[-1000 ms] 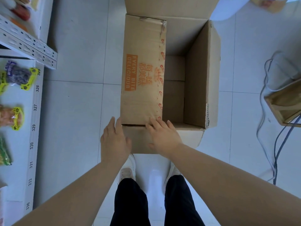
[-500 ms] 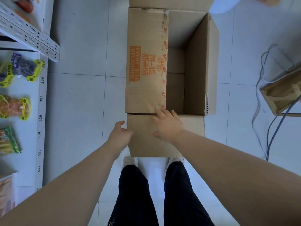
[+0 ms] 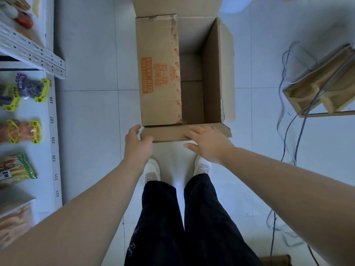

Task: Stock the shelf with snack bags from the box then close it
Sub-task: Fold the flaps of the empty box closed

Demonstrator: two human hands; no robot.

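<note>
The near flap (image 3: 169,133) of the empty box (image 3: 218,73) at 12 o'clock has swung up from hanging, the left hand (image 3: 137,144) clasping its 9 o'clock corner and the right hand (image 3: 209,145) lying straight-fingered across it, so closing appears underway, the snack bags (image 3: 21,131) already shelved at 9 o'clock.

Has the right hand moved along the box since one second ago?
Yes. The right hand has slid to the person's right along the near flap; its fingers now lie beyond the corner of the printed flap.
</note>
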